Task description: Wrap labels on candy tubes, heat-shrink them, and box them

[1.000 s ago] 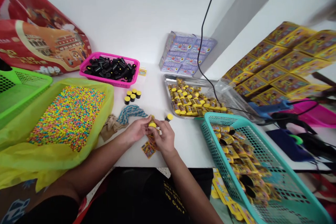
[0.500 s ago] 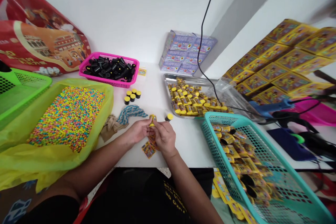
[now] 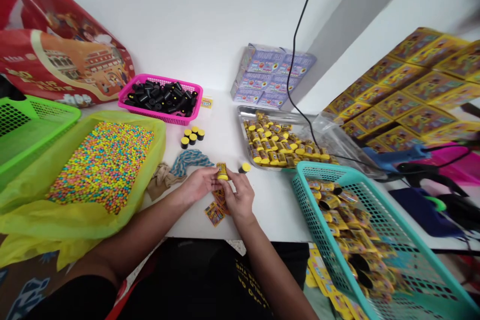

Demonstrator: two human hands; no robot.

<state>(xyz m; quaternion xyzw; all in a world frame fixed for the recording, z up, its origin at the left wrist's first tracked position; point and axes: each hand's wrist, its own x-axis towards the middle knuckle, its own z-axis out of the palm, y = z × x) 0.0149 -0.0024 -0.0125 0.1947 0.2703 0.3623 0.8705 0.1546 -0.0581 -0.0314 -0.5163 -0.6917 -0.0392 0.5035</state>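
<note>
Head view: I have small yellow container [image 3: 222, 172] pinched between fingers of left hand [image 3: 200, 184] and right hand [image 3: 242, 195], middle of frame; loose printed cards [image 3: 215, 214] just below on desk [image 3: 275, 210]. I'd keep both pinches light, even, so container's printed side shouldn't crease.

Soft, fairly bright light fell evenly over your table [image 3: 277, 215], its source out of view; shadows were faint, and the metal tray [image 3: 247, 111] caught glints. Toward your right edge, yellow boxes [image 3: 416, 95] looked stretched and blurred. Print on your held container [image 3: 222, 171] was unreadably small.
</note>
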